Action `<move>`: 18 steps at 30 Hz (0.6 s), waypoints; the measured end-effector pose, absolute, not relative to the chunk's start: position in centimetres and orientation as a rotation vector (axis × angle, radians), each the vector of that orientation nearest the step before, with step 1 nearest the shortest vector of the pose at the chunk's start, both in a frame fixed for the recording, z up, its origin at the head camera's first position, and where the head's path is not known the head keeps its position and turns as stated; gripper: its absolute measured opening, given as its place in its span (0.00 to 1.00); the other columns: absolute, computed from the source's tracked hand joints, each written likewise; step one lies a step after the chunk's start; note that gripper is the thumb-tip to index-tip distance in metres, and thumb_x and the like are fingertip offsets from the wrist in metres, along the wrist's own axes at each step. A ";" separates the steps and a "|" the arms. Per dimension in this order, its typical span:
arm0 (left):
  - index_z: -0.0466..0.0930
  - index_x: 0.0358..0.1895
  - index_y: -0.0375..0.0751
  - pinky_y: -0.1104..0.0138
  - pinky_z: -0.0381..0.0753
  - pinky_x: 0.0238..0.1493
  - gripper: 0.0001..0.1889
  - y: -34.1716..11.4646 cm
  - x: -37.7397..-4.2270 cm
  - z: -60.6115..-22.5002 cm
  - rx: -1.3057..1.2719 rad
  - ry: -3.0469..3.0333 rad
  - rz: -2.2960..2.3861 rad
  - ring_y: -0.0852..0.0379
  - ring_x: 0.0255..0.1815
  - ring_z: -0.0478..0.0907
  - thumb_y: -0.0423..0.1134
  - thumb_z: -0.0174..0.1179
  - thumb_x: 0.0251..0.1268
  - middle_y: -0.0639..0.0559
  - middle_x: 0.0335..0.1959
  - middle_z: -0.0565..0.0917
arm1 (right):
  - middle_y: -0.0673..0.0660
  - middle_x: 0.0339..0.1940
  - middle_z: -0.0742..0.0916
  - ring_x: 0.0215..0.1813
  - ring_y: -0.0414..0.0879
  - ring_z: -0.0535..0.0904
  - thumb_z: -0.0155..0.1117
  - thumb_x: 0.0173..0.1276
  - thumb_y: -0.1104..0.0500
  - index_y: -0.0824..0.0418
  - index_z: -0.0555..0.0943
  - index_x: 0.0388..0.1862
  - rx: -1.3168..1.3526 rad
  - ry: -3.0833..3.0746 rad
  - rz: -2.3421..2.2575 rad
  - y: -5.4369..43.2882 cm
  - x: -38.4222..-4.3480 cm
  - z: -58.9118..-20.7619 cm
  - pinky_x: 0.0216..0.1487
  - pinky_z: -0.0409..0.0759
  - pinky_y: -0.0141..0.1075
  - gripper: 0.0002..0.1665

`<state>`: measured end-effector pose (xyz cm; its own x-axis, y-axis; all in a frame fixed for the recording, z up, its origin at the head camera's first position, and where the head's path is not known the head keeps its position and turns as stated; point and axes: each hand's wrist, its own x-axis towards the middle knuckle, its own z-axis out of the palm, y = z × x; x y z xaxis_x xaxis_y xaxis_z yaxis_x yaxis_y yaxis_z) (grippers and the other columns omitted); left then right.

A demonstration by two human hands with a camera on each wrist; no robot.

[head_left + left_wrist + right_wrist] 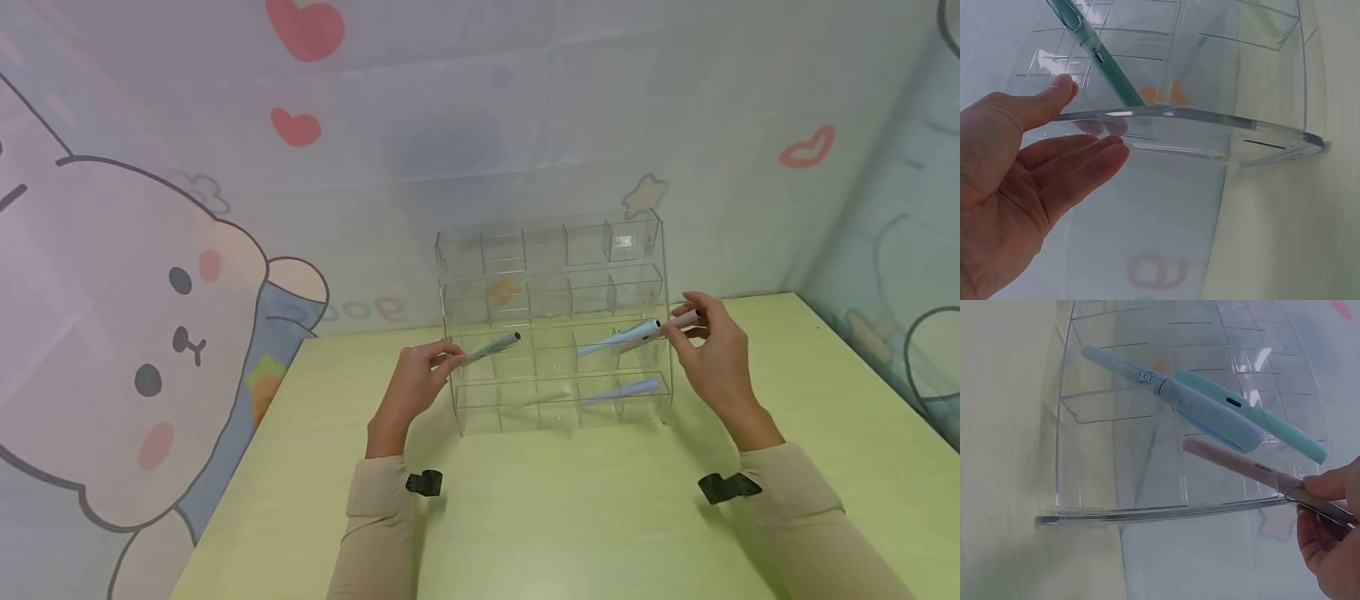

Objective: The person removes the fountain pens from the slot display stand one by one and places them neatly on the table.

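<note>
A clear acrylic rack (666,292) with stepped tiers of compartments stands on the table. My left hand (422,379) is at its left side; in the left wrist view, the thumb lies on one side of the panel edge (1210,119) and loosely extended fingers on the other. Near them a green pen (1113,72) with a wire clip leans in the second tier from the bottom, apart from the thumb. At the right side, my right hand (716,354) pinches a dusty-pink pen (1229,461) by its clip end. A mint-blue pen (1272,425) slants beside it.
In the bottom tier lie a lavender-blue pen (622,391) and a pale green pen (543,399). Behind the rack hangs a printed cloth (480,100), close to the back edge of the light yellow-green table (555,517). Dark wrist cameras (425,482) sit on both sleeves.
</note>
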<state>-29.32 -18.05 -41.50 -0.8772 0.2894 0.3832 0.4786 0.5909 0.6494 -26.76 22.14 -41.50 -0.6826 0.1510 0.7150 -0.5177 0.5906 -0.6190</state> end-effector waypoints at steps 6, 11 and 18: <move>0.87 0.44 0.44 0.57 0.88 0.41 0.07 -18.1 -29.2 -41.4 -0.625 -2.600 -1.166 0.42 0.53 0.84 0.38 0.60 0.74 0.42 0.52 0.86 | 0.68 0.47 0.82 0.43 0.26 0.75 0.70 0.62 0.76 0.76 0.71 0.62 0.275 -1.972 1.200 22.0 -26.3 -40.9 0.46 0.75 0.17 0.30; 0.87 0.44 0.44 0.59 0.88 0.40 0.07 -18.2 -29.3 -41.5 -0.637 -2.601 -1.172 0.42 0.54 0.84 0.39 0.60 0.74 0.42 0.52 0.85 | 0.67 0.47 0.85 0.44 0.28 0.78 0.69 0.64 0.74 0.75 0.71 0.63 0.223 -1.912 1.268 21.8 -25.6 -40.0 0.46 0.76 0.19 0.29; 0.87 0.45 0.44 0.59 0.88 0.40 0.07 -18.2 -29.4 -41.6 -0.637 -2.601 -1.189 0.42 0.55 0.83 0.39 0.60 0.74 0.42 0.53 0.85 | 0.69 0.47 0.86 0.42 0.31 0.81 0.69 0.62 0.77 0.73 0.71 0.59 0.232 -1.771 1.273 21.9 -25.1 -39.0 0.43 0.76 0.21 0.27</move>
<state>-29.43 -18.24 -41.61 -0.8842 0.2968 0.3607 0.4670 0.5806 0.6670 -25.13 21.88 -39.04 -0.5654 0.3362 0.7532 -0.6070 0.4487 -0.6559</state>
